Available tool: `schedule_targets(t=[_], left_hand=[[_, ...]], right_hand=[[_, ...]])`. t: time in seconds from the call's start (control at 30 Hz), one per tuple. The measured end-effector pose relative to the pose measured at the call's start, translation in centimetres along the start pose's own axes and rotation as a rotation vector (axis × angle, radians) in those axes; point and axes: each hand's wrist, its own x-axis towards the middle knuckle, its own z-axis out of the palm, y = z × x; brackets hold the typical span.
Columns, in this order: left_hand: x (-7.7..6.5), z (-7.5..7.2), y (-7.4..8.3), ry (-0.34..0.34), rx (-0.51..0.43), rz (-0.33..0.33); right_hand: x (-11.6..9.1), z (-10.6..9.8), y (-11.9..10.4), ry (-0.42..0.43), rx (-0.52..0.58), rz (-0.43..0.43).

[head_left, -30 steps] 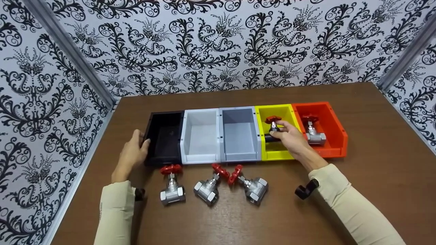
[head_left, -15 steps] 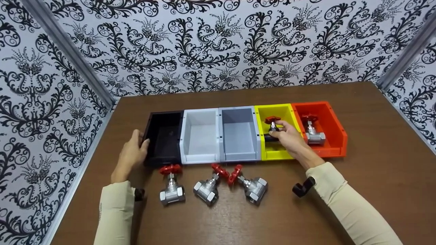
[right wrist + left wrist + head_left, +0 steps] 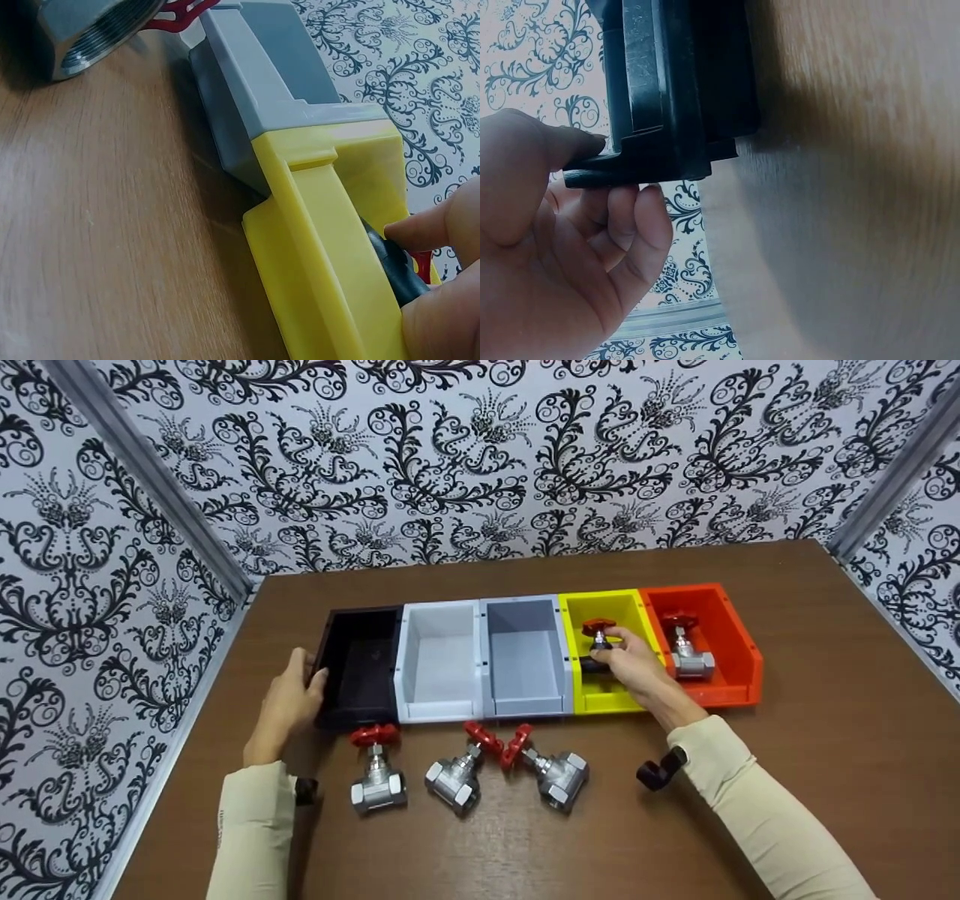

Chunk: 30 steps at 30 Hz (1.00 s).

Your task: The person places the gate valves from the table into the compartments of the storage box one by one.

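At the left end of the bin row, my left hand (image 3: 291, 694) pinches the side rim of the black bin (image 3: 324, 660). The left wrist view shows the thumb over that rim (image 3: 641, 169) and the fingers beneath it. My right hand (image 3: 637, 664) reaches into the yellow bin (image 3: 611, 706) and grips a valve with a red handwheel (image 3: 598, 627) and a dark body (image 3: 595, 664). In the right wrist view the thumb and a finger hold its black part (image 3: 397, 266); the yellow wall hides the rest.
A steel valve (image 3: 690, 660) stands in the orange-red bin (image 3: 739, 660). White (image 3: 442, 712) and grey (image 3: 529, 706) bins sit between black and yellow. Before the row lie three steel valves with red handwheels: left (image 3: 379, 787), middle (image 3: 454, 778) and right (image 3: 561, 778). Patterned walls (image 3: 480, 457) enclose the table.
My right forearm has shifted slightly to the left, while its hand stays on the valve in the yellow bin. My left hand keeps its hold on the black bin.
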Motion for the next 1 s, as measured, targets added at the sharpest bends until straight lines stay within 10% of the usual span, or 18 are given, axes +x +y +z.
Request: schedule_targets(t=[1.0], left_hand=[[0.02, 0.31, -0.16, 0.023, -0.012, 0.016]], right_hand=[[0.09, 0.21, 0.54, 0.039, -0.132, -0.048]])
